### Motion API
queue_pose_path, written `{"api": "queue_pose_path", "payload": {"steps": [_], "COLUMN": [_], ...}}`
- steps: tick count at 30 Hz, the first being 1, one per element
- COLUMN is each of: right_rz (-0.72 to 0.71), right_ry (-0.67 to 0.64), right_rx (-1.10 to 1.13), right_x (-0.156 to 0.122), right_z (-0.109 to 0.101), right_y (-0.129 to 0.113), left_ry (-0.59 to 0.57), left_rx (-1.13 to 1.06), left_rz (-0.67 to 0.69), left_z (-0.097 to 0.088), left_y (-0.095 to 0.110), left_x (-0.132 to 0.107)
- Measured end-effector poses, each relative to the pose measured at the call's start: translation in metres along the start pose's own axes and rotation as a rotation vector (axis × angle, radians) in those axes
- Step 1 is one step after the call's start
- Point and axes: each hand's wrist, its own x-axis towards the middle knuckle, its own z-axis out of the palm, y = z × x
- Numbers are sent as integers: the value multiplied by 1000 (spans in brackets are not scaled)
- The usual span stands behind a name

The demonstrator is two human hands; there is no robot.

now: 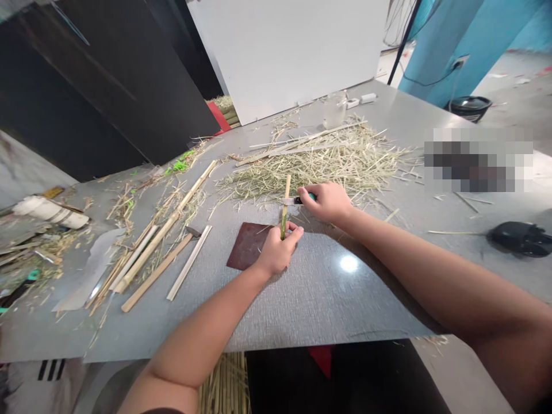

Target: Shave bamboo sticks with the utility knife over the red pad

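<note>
My left hand (276, 250) is closed around the lower end of a thin bamboo strip (287, 187), which points up and away from me. The strip is pale at the top and green near my fingers. In my right hand (330, 201) is a knife (298, 200) with a black and teal handle, its blade lying across the middle of the strip. Under and beside my left hand lies a dark brown square sheet (242, 247), perhaps sandpaper. Just beyond both hands spreads a heap of bamboo shavings (310, 167).
To the left lie a hammer (159, 270), a pale split strip (190, 262) and longer bamboo pieces (172, 218). A clear cup (334, 110) stands behind the shavings. At the right is a black computer mouse (520, 238). The grey table's front edge (345, 343) runs below my forearms.
</note>
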Motion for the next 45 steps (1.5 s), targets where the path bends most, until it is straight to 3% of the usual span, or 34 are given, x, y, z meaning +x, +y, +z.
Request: {"api": "queue_pose_path", "payload": {"steps": [45], "right_rz": [27], "right_ry": [-23], "right_rx": [6], "right_x": [0], "right_z": [-3], "right_y": [-4], "left_ry": [-22], "left_rx": [30], "left_rz": [29], "left_z": [-2], "left_y": [-4], "left_x": [2]}}
